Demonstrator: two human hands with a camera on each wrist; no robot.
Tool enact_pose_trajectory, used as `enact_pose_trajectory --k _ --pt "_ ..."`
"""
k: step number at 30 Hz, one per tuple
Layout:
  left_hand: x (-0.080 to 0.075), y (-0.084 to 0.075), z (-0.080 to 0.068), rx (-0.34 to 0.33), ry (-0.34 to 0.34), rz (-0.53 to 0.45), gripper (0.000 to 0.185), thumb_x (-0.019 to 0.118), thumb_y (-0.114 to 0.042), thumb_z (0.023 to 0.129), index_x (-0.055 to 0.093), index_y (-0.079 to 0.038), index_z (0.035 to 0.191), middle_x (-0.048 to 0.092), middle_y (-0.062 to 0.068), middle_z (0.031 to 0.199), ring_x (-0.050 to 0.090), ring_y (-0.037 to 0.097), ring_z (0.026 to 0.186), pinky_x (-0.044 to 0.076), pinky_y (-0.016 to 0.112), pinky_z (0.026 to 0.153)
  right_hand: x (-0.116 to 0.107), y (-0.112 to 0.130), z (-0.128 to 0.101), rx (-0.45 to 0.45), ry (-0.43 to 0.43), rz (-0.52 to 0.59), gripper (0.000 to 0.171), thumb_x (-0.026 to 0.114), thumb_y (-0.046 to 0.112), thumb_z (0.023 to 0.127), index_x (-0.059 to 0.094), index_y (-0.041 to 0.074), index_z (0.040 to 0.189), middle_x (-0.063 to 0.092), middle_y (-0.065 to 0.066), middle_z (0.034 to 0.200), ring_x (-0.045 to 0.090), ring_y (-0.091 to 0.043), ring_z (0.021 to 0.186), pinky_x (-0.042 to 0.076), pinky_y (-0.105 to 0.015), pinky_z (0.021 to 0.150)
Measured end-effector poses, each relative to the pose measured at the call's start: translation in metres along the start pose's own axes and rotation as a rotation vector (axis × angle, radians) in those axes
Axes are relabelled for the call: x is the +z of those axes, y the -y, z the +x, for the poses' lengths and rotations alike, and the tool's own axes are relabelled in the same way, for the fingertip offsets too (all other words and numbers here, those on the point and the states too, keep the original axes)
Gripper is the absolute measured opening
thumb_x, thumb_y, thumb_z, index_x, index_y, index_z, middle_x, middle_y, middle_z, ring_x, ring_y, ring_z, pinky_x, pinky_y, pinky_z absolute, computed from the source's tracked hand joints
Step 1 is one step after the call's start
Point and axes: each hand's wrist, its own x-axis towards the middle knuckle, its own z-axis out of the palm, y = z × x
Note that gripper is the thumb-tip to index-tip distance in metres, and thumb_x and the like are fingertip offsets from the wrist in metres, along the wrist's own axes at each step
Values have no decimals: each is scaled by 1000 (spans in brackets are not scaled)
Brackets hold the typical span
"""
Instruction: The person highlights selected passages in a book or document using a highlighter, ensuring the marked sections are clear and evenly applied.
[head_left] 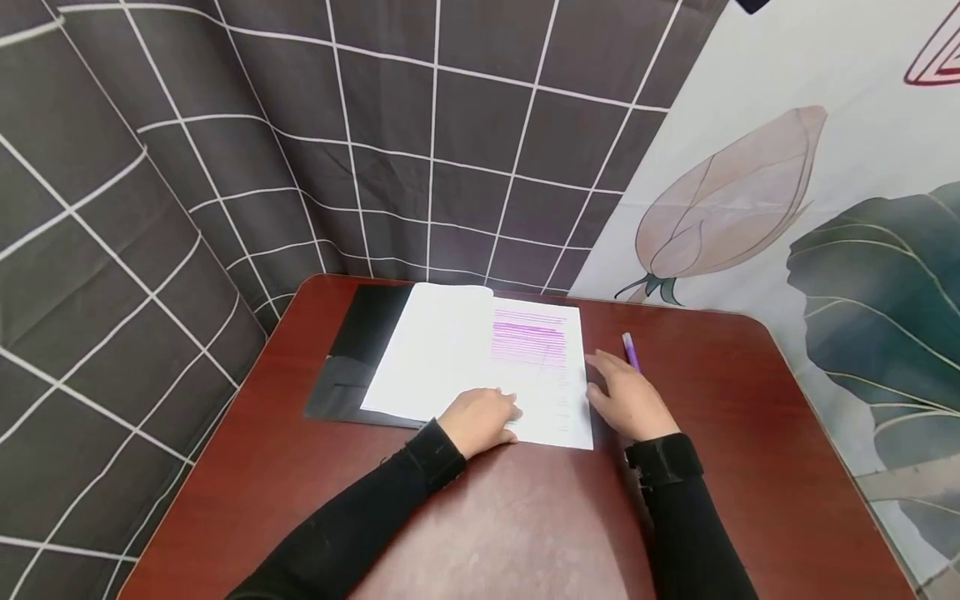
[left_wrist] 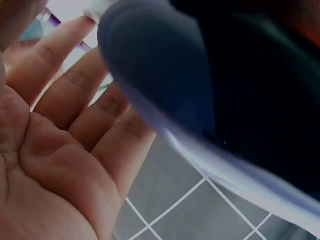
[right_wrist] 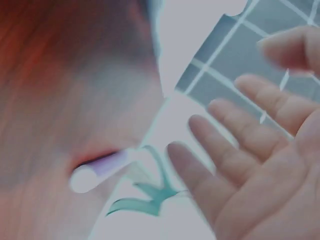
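An open notebook [head_left: 442, 350] with white pages lies on the table, its right page [head_left: 543, 417] marked with purple lines near the top. My left hand [head_left: 480, 419] rests at the lower part of the notebook, over the right page. In the left wrist view, the fingers of the left hand [left_wrist: 65, 135] are extended beside a large dark curved shape [left_wrist: 155, 65], too blurred to name. My right hand [head_left: 628, 398] is at the right page's outer edge, fingers loosely spread. A purple pen [head_left: 631, 352] with a white end lies just beyond the right hand [right_wrist: 265, 170].
Under the notebook's left side sits a black cover or folder [head_left: 337, 392]. The reddish-brown table [head_left: 750, 433] has rounded back corners. Behind it hang a grey cloth with a white grid [head_left: 390, 108] and a white cloth printed with a pink bud [head_left: 727, 200] and green leaves.
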Motion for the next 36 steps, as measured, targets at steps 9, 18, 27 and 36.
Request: enact_pose_trajectory --k 9,18,27,36 --pt "3 3 6 19 1 -20 37 84 -42 103 85 -22 134 81 -2 145 76 20 138 62 35 114 28 23 2 -120 183 -41 80 97 30 89 65 -2 156 58 -30 168 56 -50 157 50 -64 128" --pt "-5 69 -28 -243 -237 -67 62 80 -49 106 76 4 138 81 22 139 75 37 139 58 48 121 35 23 0 -95 189 -59 80 99 31 87 67 -2 153 62 -28 165 58 -50 155 51 -63 126" --pt "-15 119 -81 -593 2 -145 75 85 -48 100 69 6 150 61 33 163 60 55 153 55 71 119 37 26 -6 -69 208 -42 81 99 32 86 68 0 154 63 -25 165 58 -48 156 50 -64 128" --pt "-13 116 -79 -506 -129 -119 53 98 -31 90 83 1 129 73 31 149 72 50 140 66 63 104 34 27 -4 -75 182 -35 79 99 32 86 69 0 152 63 -24 165 58 -47 157 49 -64 128"
